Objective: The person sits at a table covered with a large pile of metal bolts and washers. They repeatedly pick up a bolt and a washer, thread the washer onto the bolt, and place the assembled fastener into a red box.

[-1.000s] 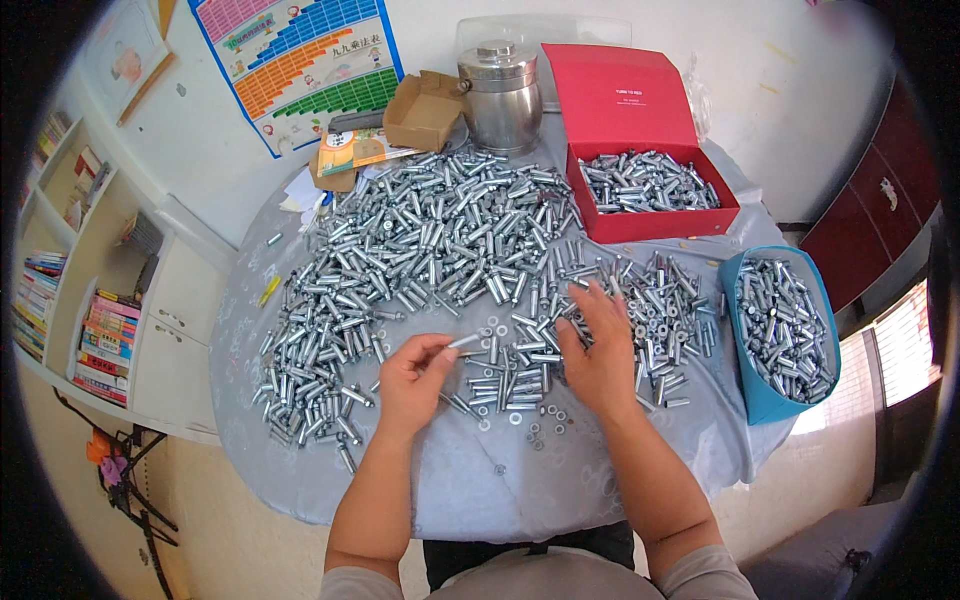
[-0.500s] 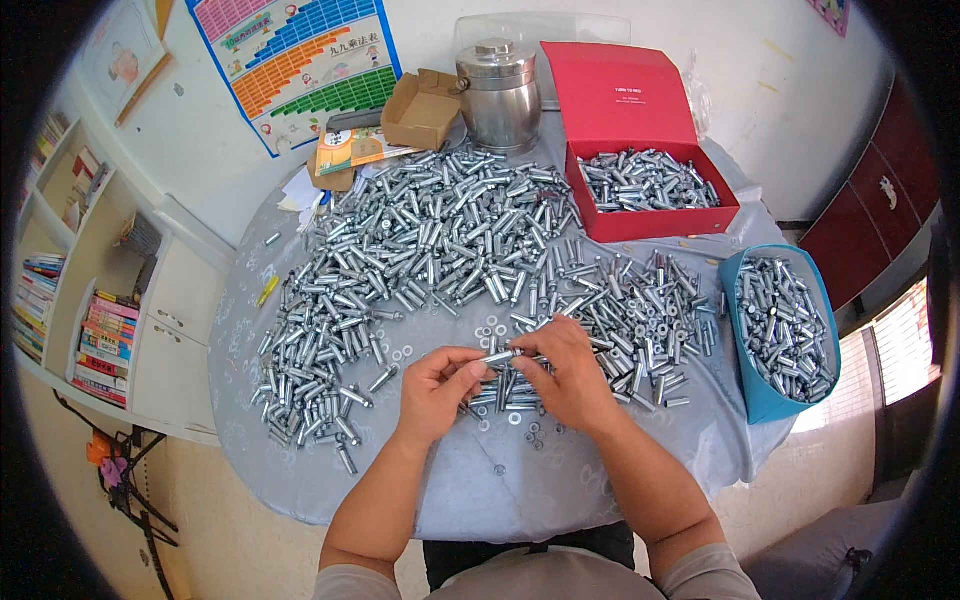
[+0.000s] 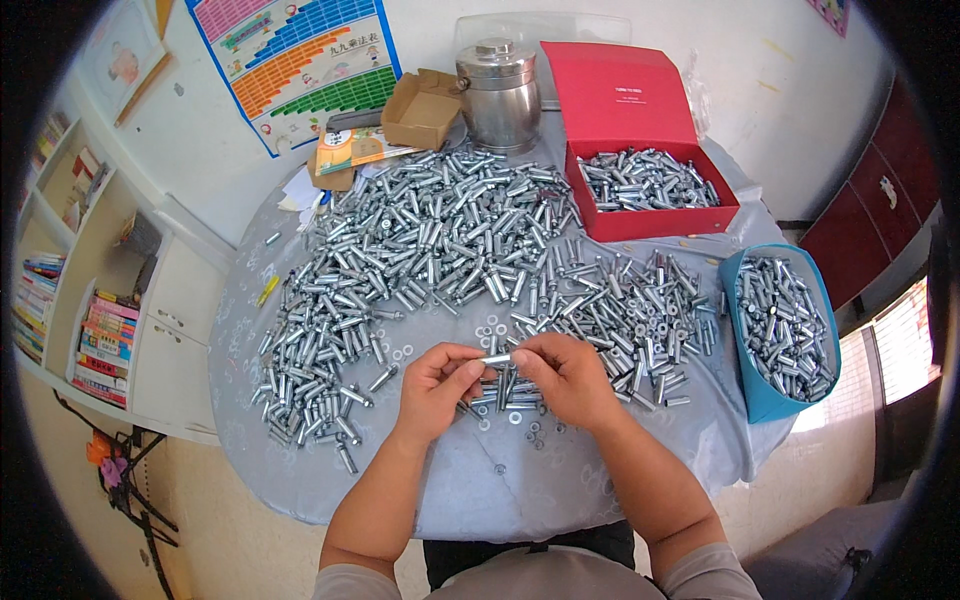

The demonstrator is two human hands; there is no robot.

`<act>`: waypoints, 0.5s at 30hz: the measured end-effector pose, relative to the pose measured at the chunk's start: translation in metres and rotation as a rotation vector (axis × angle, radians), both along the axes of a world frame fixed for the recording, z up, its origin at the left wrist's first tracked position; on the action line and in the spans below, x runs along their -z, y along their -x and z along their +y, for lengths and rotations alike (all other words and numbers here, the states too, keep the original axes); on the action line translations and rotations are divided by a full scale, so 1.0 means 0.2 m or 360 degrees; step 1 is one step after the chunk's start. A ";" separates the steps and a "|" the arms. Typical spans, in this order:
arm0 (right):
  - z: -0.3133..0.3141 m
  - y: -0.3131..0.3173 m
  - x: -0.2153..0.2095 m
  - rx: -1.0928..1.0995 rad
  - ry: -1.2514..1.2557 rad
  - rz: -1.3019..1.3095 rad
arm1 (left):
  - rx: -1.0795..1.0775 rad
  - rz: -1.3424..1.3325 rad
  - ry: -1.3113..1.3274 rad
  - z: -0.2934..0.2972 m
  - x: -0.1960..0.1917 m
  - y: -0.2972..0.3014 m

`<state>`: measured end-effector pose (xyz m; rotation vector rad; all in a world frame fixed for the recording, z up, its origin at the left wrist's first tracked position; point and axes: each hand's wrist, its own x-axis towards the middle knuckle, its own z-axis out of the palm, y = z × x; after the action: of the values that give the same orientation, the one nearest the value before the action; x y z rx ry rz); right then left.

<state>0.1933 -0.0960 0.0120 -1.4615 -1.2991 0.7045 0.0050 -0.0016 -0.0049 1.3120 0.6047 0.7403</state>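
Note:
Between my two hands lies a silvery expansion bolt (image 3: pixel 497 359), held level above the near middle of the table. My left hand (image 3: pixel 437 387) is closed on its left end, thumb and bent fingers pinching it. My right hand (image 3: pixel 567 378) pinches its right end between thumb and forefinger; the fingertips cover that end. Loose washers (image 3: pixel 515 418) lie on the cloth just below the hands, and more bolts lie partly hidden beneath them. A large heap of the same bolts (image 3: pixel 430 220) spreads beyond, with a smaller heap (image 3: pixel 640 310) to the right.
A red lidded box (image 3: pixel 655 226) full of bolts stands at the back right, a blue bin (image 3: pixel 781 408) of bolts at the right edge. A steel pot (image 3: pixel 498 100) and an open cardboard box (image 3: pixel 420 112) stand at the back. A yellow tool (image 3: pixel 267 291) lies left.
My right hand has lowered slightly, and its fingers have closed in from above the bolt's right end to pinch it. My left hand has stayed in place.

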 end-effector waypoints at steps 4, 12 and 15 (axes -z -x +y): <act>0.01 0.00 0.00 -0.0017 -0.0227 0.0186 | -0.0019 0.0006 0.0003 0.00 -0.01 -0.01; 0.00 0.02 0.00 0.0005 -0.0013 0.0387 | -0.0025 0.0002 0.0009 0.00 -0.02 -0.01; 0.00 -0.01 0.03 -0.0043 0.0111 0.0319 | -0.0026 -0.0001 0.0017 0.01 -0.01 0.00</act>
<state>0.1945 -0.0951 0.0059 -1.3921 -1.1512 0.8983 0.0054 -0.0005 -0.0024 1.2980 0.6189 0.7502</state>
